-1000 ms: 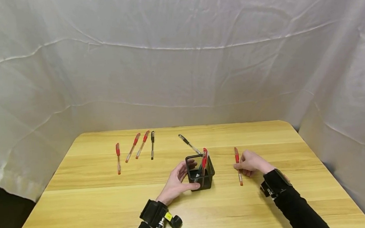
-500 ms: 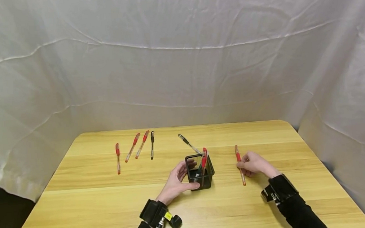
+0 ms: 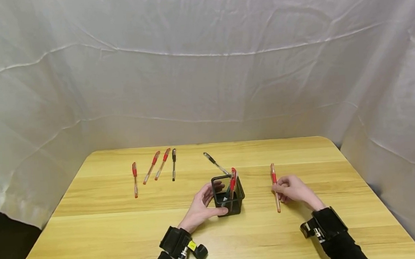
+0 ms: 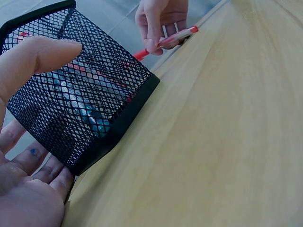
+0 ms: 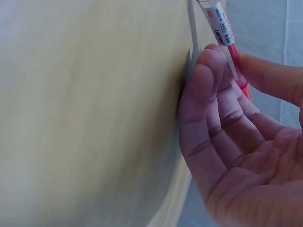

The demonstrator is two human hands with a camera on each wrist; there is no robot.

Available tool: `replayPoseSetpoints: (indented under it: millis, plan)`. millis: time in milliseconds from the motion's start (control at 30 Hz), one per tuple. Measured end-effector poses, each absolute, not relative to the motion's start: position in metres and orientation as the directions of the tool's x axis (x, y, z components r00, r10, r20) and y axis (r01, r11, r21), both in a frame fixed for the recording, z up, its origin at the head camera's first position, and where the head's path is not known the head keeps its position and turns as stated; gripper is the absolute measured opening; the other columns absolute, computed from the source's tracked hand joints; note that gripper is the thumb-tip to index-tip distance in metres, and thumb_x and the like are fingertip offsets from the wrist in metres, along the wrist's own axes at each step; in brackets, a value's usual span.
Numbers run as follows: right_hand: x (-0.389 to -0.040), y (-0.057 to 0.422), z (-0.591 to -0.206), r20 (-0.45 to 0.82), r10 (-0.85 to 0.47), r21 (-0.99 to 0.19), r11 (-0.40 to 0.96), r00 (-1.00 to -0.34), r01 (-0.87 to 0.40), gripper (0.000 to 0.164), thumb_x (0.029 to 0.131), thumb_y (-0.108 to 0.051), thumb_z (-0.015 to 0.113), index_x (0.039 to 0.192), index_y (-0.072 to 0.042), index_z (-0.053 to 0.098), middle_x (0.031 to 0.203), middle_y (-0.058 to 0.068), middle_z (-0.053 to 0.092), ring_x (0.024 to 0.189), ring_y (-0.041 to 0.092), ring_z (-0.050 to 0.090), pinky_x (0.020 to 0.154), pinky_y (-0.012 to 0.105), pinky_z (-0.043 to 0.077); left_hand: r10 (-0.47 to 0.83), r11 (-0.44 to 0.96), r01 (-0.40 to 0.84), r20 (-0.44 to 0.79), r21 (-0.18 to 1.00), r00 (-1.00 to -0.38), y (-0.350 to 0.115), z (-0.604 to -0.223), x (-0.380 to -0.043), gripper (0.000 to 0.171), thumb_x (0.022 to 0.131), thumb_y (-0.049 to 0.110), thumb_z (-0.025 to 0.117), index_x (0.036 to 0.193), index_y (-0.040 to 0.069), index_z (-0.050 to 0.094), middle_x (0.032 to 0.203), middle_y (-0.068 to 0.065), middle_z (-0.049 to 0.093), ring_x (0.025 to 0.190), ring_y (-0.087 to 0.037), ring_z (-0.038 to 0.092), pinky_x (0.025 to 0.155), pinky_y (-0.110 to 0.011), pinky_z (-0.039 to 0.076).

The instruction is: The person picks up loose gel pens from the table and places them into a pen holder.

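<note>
My left hand (image 3: 201, 210) holds a black mesh pen holder (image 4: 102, 56) on the table, thumb on the near side and fingers round the far side. A red-capped pen (image 3: 232, 178) stands in the holder, and a greenish pen (image 4: 78, 101) shows through the mesh. To the right, my right hand (image 3: 293, 188) pinches another red gel pen (image 3: 273, 174) between thumb and fingertips, its cap end pointing away from me. In the right wrist view, the label on this pen's barrel (image 5: 218, 26) faces the camera. Its cap is partly hidden behind the thumb.
At the back left of the wooden table (image 3: 91, 238) lie a red pen (image 3: 135, 179), two slanted red pens (image 3: 152, 167) and a black pen (image 3: 174, 164). Behind the holder lies another black pen (image 3: 215, 163). A pale cloth (image 3: 203, 84) hangs round the table.
My right hand has shifted slightly right and towards me, taking the pinched red pen with it. My left hand and the pen holder stay in place.
</note>
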State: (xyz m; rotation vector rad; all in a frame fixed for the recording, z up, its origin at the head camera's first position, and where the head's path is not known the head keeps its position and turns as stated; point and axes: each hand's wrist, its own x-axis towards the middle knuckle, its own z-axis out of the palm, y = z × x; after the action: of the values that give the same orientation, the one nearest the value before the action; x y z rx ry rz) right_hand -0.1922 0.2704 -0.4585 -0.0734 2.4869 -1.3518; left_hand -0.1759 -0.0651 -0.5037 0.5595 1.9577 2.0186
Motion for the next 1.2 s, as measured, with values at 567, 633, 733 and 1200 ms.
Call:
replayPoseSetpoints:
  millis: [567, 633, 733, 1200]
  plan:
    - [-0.165, 0.252, -0.440, 0.088, -0.081, -0.832, 0.542, -0.993, -0.118, 0.024, 0.100, -0.014, 0.062, 0.106, 0.008, 0.065, 0.080, 0.019, 0.072, 0.057, 0.006, 0.057, 0.052, 0.027, 0.051, 0.450, -0.037, 0.060, 0.070, 0.998, -0.891, -0.065, -0.504, -0.177, 0.080, 0.078, 0.009, 0.085, 0.147, 0.008, 0.045, 0.152, -0.016, 0.051, 0.148, -0.029, 0.039, 0.128, -0.038, 0.025]
    - [-0.159, 0.246, -0.434, 0.154, -0.063, -0.819, 0.550, -0.986, -0.163, 0.020, 0.100, -0.010, 0.061, 0.105, 0.008, 0.065, 0.084, 0.021, 0.073, 0.060, 0.004, 0.058, 0.057, 0.027, 0.053, 0.449, -0.036, 0.061, 0.071, 0.997, -0.891, -0.065, -0.504, -0.177, 0.080, 0.078, 0.009, 0.085, 0.147, 0.007, 0.045, 0.152, -0.016, 0.051, 0.148, -0.031, 0.039, 0.128, -0.042, 0.024]
    - [-0.155, 0.240, -0.432, 0.234, -0.037, -0.813, 0.541, -0.972, -0.216, 0.016, 0.099, -0.009, 0.062, 0.103, 0.006, 0.066, 0.086, 0.022, 0.073, 0.063, 0.003, 0.061, 0.061, 0.027, 0.056, 0.448, -0.037, 0.061, 0.071, 0.997, -0.891, -0.065, -0.505, -0.177, 0.080, 0.078, 0.008, 0.085, 0.147, 0.007, 0.045, 0.151, -0.016, 0.051, 0.148, -0.030, 0.040, 0.128, -0.041, 0.024]
    - [-0.158, 0.234, -0.442, 0.544, 0.042, -0.779, 0.397, -0.838, -0.485, 0.011, 0.095, -0.006, 0.066, 0.105, -0.003, 0.070, 0.081, -0.012, 0.071, 0.064, 0.005, 0.062, 0.055, 0.015, 0.047, 0.454, -0.045, 0.076, 0.088, 0.996, -0.887, -0.065, -0.505, -0.177, 0.081, 0.078, 0.008, 0.084, 0.148, 0.005, 0.044, 0.152, -0.018, 0.050, 0.147, -0.028, 0.041, 0.121, -0.016, 0.030]
